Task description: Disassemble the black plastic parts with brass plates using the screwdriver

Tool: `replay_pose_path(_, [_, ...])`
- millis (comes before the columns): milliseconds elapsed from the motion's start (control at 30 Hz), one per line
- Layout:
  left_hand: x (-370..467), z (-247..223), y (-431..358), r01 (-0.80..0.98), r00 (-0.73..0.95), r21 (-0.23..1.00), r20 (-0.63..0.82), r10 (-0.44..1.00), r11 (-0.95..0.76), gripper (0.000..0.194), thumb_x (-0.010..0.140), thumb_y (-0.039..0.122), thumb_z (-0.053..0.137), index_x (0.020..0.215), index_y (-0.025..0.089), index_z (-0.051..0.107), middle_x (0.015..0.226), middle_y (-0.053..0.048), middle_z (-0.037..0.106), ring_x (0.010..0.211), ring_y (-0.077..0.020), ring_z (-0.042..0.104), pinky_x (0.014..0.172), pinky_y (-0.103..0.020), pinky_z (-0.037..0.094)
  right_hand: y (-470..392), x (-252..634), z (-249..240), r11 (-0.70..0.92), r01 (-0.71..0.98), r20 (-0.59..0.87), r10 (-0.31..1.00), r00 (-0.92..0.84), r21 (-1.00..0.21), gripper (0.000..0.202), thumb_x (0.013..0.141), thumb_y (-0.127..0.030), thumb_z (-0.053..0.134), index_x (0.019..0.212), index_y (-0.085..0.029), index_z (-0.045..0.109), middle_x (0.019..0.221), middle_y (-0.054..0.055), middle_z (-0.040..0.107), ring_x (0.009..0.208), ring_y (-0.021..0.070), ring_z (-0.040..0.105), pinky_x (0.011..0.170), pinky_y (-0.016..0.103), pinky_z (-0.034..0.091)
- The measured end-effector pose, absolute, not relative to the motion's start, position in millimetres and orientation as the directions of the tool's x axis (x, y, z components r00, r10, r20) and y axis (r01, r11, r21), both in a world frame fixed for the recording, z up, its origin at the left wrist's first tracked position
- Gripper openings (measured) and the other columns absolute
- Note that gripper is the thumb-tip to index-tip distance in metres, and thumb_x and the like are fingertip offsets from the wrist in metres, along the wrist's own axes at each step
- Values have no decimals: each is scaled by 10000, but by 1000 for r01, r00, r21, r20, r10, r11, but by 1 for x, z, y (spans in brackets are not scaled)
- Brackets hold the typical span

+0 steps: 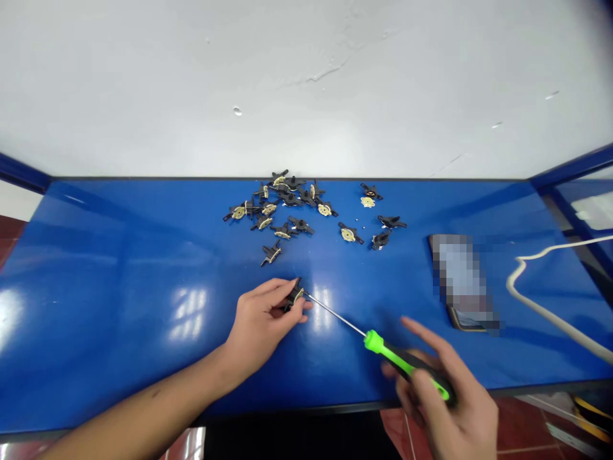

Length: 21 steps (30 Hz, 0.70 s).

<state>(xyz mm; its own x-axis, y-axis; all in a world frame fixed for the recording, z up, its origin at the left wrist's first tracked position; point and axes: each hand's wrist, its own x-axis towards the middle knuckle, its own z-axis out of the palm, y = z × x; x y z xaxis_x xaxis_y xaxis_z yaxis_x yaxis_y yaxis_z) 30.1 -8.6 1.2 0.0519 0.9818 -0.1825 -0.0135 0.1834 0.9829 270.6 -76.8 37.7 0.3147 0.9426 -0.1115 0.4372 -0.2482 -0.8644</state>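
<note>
Between the thumb and fingers of my left hand [265, 322] is a small black plastic part with a brass-coloured plate [295, 294]. A screwdriver [405, 361] with a green and black handle reaches across from the right, its thin shaft tip at the plate's side. My right hand [443, 390] is around the rear of that handle, index finger stretched out and slightly blurred. Whether the tip sits in a screw is too small to tell. Beyond my hands lies a pile of similar black parts [288, 199], several with brass plates showing.
Right of the pile lie several more such parts [348, 234] and a few tiny bits. A phone [462, 281] with a blurred-out screen rests on the blue table [119, 287]. A white cable [546, 306] runs along the right. Behind stands a white wall [287, 89].
</note>
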Motion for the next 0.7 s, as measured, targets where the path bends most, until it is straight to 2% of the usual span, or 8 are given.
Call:
replay_pose_path(100, [30, 2, -8, -10, 59, 982, -189, 980, 190, 212, 904, 208, 712, 1094, 176, 800, 1012, -51, 682, 858, -222, 807, 725, -319, 728, -76, 269, 40, -260, 383, -122, 929, 349, -886, 400, 909, -370, 695, 1278, -224, 645, 590, -39, 583, 409, 112, 532, 385, 209, 483])
replay_pose_path(200, [31, 3, -7, 0, 65, 983, -183, 981, 184, 212, 906, 219, 709, 1094, 181, 800, 996, -50, 683, 863, -229, 805, 728, -329, 729, -73, 266, 44, -99, 321, 33, 924, 381, -942, 754, 765, -246, 843, 1431, -308, 494, 1008, 51, 670, 777, 204, 715, 595, 297, 630])
replay_pose_path(267, [31, 3, -7, 4, 65, 983, -183, 981, 183, 208, 909, 228, 709, 1091, 188, 800, 999, -49, 682, 874, -237, 805, 731, -334, 729, -72, 267, 47, -160, 248, -68, 938, 341, -956, 603, 843, -297, 784, 1395, -295, 542, 1082, 84, 672, 749, 210, 724, 567, 318, 636])
replay_pose_path(333, [31, 3, -7, 1, 60, 983, -185, 981, 185, 208, 908, 233, 711, 1088, 183, 800, 1003, -52, 680, 880, -244, 805, 729, -337, 730, -71, 271, 48, -287, 214, -230, 939, 257, -934, 349, 968, -372, 632, 1286, -229, 639, 780, 38, 684, 465, 158, 626, 418, 284, 561])
replay_pose_path(400, [31, 2, -7, 0, 56, 983, -182, 982, 182, 211, 903, 227, 714, 1089, 176, 799, 999, -56, 681, 875, -245, 805, 721, -336, 730, -71, 272, 48, -292, 256, -229, 942, 247, -922, 304, 959, -365, 655, 1220, -210, 664, 590, -27, 601, 366, 130, 549, 368, 251, 511])
replay_pose_path(533, [31, 1, -8, -2, 54, 985, -172, 984, 172, 225, 908, 203, 705, 1113, 184, 794, 1014, -55, 678, 879, -233, 804, 723, -329, 730, -71, 269, 48, -173, 234, -88, 938, 336, -957, 641, 782, -264, 844, 1351, -278, 549, 1102, 78, 692, 731, 203, 730, 523, 299, 634])
replay_pose_path(633, [31, 1, -8, 1, 52, 986, -169, 984, 169, 225, 908, 201, 704, 1114, 181, 793, 1016, -55, 677, 887, -231, 803, 730, -327, 728, -71, 270, 45, -312, 145, -275, 933, 232, -939, 354, 958, -381, 649, 1270, -215, 619, 801, 34, 713, 431, 137, 618, 368, 257, 527])
replay_pose_path(700, [31, 2, -8, 0, 50, 986, -167, 985, 167, 221, 909, 203, 703, 1110, 179, 793, 1007, -56, 680, 878, -227, 802, 727, -328, 728, -70, 271, 42, -310, 196, -264, 937, 229, -930, 303, 958, -381, 648, 1198, -198, 639, 589, -37, 619, 346, 112, 541, 364, 232, 492])
